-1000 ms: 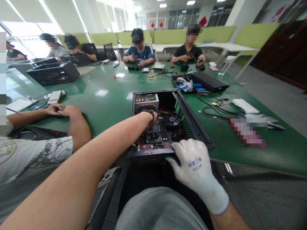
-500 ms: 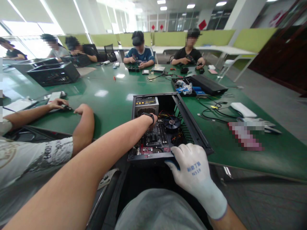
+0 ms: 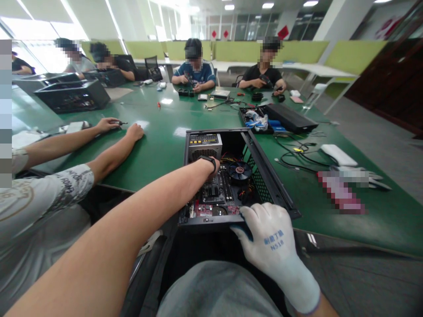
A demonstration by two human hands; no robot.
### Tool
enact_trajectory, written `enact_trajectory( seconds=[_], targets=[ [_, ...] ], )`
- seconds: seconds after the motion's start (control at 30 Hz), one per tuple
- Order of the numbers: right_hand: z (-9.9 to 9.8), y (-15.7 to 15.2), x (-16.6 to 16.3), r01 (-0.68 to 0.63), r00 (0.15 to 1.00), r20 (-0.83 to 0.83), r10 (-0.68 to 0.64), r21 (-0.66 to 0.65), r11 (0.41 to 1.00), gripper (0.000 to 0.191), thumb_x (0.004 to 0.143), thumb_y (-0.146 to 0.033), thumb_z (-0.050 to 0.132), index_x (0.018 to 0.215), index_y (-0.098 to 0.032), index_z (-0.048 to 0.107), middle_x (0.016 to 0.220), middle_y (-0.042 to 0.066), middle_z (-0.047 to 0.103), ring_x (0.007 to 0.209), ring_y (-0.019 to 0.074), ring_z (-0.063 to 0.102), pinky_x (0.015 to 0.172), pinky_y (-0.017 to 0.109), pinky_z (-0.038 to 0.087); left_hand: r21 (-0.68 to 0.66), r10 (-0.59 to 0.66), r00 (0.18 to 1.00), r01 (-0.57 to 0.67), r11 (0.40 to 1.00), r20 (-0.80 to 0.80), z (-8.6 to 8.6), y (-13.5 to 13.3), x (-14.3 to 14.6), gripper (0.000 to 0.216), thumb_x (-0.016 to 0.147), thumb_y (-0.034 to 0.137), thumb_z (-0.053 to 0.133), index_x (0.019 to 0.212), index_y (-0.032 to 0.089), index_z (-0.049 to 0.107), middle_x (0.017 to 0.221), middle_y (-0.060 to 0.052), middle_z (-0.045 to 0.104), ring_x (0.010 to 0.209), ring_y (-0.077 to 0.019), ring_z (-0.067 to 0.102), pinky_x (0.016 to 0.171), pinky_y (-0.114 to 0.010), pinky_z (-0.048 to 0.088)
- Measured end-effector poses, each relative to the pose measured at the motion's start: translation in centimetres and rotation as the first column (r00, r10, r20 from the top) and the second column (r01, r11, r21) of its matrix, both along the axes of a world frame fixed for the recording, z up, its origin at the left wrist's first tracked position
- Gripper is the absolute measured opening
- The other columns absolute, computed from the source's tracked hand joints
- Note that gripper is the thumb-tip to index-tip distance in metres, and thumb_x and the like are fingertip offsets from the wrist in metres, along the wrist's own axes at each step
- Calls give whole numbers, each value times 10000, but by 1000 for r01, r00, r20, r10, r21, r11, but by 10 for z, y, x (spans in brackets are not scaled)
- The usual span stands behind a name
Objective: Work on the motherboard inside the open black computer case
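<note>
An open black computer case [image 3: 280,189] lies at the near edge of the green table. My bare left hand [image 3: 216,167], with a dark band at its wrist, reaches into the case beside the power supply [image 3: 205,146]. Its fingers are hidden down by the motherboard [image 3: 213,190], so what they touch cannot be seen. Just right of them is a round cooling fan [image 3: 240,171]. My right hand [image 3: 271,235], in a white glove, is closed over the near rim of the case, with the thumb below and the fingers over the edge.
A person's bare arms [image 3: 120,149] rest on the table at my left, with a small tool in one hand. Beyond the case lies a black tray [image 3: 246,119] with gloves. Cables [image 3: 294,154] and a white box [image 3: 339,155] lie at right. Several people work across the table.
The neighbour's hands at my left have moved forward over the table. The view has shifted slightly; my hands keep their places at the case.
</note>
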State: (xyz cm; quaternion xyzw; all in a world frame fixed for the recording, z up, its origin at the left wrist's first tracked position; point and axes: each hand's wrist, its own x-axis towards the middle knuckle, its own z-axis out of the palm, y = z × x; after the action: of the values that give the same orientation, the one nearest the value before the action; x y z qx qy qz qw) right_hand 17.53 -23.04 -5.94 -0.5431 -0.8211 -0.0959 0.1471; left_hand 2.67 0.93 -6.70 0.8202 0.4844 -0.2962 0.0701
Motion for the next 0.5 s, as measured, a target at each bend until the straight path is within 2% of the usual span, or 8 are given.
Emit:
enact_trajectory(
  seconds=[0.2,0.37,0.5],
  targets=[
    [1,1,0,-9,1000,3,9,-1,1000,266,841,-432,600,967,-199,614,835,61,569,797,230,428,723,364,219,0,0,1000,0,1000,14,-5,2,-1,564,419,311,912,897,48,767,908,-165,753,943,-324,677,905,-360,527],
    [2,1,0,-12,1000,7,12,18,1000,272,844,-442,595,947,-192,622,811,64,567,783,226,424,708,362,209,17,-14,1000,14,1000,-17,3,-4,0,476,476,311,878,895,107,781,930,-135,758,967,-309,683,932,-349,511],
    [2,1,1,-16,1000,15,16,12,1000,295,847,-455,590,966,-187,624,813,65,569,786,224,424,711,361,210,15,-33,998,34,999,-53,9,-7,2,504,459,288,877,930,134,784,950,-119,761,989,-303,681,945,-337,499]
  ],
)
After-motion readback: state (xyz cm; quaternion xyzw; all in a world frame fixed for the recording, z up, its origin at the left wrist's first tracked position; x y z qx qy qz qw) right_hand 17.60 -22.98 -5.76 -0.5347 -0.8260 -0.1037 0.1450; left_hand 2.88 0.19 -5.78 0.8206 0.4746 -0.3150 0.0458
